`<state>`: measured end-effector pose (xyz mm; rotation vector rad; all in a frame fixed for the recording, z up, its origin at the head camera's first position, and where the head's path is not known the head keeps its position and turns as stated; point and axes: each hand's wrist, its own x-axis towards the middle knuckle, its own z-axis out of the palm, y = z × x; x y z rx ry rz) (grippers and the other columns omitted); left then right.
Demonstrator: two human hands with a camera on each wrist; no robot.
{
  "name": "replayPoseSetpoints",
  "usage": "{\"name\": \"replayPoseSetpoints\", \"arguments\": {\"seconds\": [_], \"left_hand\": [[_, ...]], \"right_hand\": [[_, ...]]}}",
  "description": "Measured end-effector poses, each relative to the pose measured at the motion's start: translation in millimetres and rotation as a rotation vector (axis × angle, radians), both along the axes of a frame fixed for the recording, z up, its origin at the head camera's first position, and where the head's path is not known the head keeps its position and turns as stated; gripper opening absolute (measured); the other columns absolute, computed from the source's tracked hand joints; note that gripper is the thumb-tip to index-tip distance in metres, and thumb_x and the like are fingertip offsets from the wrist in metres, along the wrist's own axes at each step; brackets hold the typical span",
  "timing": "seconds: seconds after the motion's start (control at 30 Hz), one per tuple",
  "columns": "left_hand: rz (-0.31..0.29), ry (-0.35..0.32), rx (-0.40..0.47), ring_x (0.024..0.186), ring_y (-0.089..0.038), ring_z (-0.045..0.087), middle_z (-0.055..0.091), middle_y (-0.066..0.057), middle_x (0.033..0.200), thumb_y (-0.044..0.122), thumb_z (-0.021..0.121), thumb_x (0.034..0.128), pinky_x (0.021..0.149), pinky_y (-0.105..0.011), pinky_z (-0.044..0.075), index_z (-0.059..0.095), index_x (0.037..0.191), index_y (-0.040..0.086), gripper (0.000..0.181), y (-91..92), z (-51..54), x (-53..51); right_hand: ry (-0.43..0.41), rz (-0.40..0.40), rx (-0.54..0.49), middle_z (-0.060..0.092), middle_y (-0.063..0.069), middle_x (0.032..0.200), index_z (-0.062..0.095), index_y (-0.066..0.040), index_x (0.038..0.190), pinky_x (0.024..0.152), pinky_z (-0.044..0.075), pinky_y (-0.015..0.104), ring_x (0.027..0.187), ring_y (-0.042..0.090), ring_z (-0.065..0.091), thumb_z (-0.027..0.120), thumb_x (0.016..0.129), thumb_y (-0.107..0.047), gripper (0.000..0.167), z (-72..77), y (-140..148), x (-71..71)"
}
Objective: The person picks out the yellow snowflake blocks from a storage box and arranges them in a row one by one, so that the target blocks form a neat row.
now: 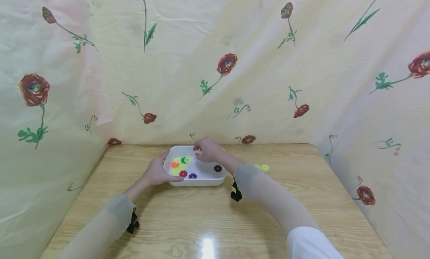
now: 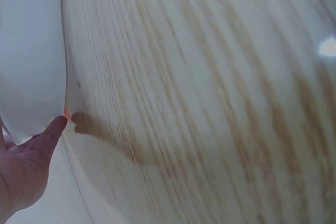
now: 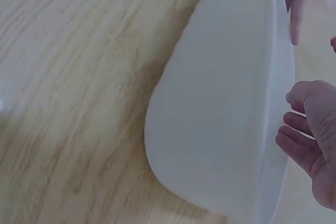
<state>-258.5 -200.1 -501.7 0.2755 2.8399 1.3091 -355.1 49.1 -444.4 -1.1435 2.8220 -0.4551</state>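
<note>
A white tray (image 1: 198, 182) holds small flower-shaped pieces: several yellow ones, an orange (image 1: 175, 164), a green (image 1: 183, 160), a red (image 1: 183, 173), a purple (image 1: 192, 175) and a dark brown one (image 1: 217, 168). My left hand (image 1: 158, 172) grips the tray's left end, thumb along the front rim; the left wrist view shows this hand (image 2: 26, 174) against the tray wall (image 2: 31, 51). Over the tray's right half is my right hand (image 1: 209, 151), fingers loosely bent. The right wrist view shows no piece in its fingers (image 3: 299, 142), beside the tray wall (image 3: 210, 103).
Yellow-green pieces (image 1: 265, 167) lie on the wooden table (image 1: 201, 218) to the right of the tray, partly behind my right forearm. A flower-patterned cloth (image 1: 174, 72) hangs behind the table and along both sides. Each wrist carries a small black device.
</note>
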Motion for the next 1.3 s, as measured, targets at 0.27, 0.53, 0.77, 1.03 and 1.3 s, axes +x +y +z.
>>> {"name": "replayPoseSetpoints", "arguments": {"seconds": [0.27,0.53,0.77,1.03,1.3], "left_hand": [[0.003,0.007,0.001,0.138,-0.037,0.056,0.045,-0.022,0.165,0.044,0.099,0.0727,0.116,-0.058,0.049,0.021,0.169,0.004,0.13,-3.1,0.9,0.9],[-0.012,0.012,0.0,0.136,-0.035,0.058,0.047,-0.022,0.164,0.045,0.099,0.0719,0.117,-0.056,0.049,0.021,0.169,0.003,0.132,-3.6,-0.6,1.1],[-0.021,0.025,0.016,0.128,-0.031,0.061,0.053,-0.021,0.159,0.043,0.1,0.071,0.113,-0.053,0.053,0.023,0.168,0.001,0.131,-5.1,0.5,2.2],[-0.037,0.029,0.041,0.124,-0.03,0.063,0.057,-0.022,0.155,0.043,0.1,0.0701,0.109,-0.051,0.054,0.024,0.168,0.0,0.131,-5.2,1.0,7.1],[-0.041,0.028,0.045,0.119,-0.03,0.064,0.059,-0.02,0.152,0.038,0.099,0.0727,0.105,-0.05,0.057,0.025,0.168,0.004,0.126,-5.8,2.3,8.0]], "right_hand": [[-0.036,-0.006,0.026,0.078,0.008,0.127,0.075,-0.01,0.126,0.102,0.06,0.037,0.118,0.024,0.072,0.073,0.1,-0.017,0.027,-2.9,-15,6.3],[-0.024,-0.007,0.065,0.078,0.007,0.126,0.076,-0.009,0.125,0.104,0.059,0.035,0.119,0.024,0.073,0.071,0.1,-0.013,0.026,-12.2,-26,9.0],[-0.026,-0.002,0.124,0.077,0.008,0.13,0.075,-0.009,0.128,0.106,0.058,0.033,0.117,0.022,0.073,0.071,0.099,-0.011,0.03,-16.1,-38,15.3],[-0.046,-0.034,0.158,0.075,0.001,0.113,0.076,-0.011,0.124,0.096,0.056,0.03,0.095,0.014,0.065,0.071,0.097,-0.008,0.028,-25.0,-46,26.8],[-0.029,-0.031,0.145,0.077,0.005,0.119,0.079,-0.012,0.118,0.101,0.058,0.031,0.104,0.018,0.07,0.076,0.094,-0.013,0.024,-28.7,-46,32.3]]}}
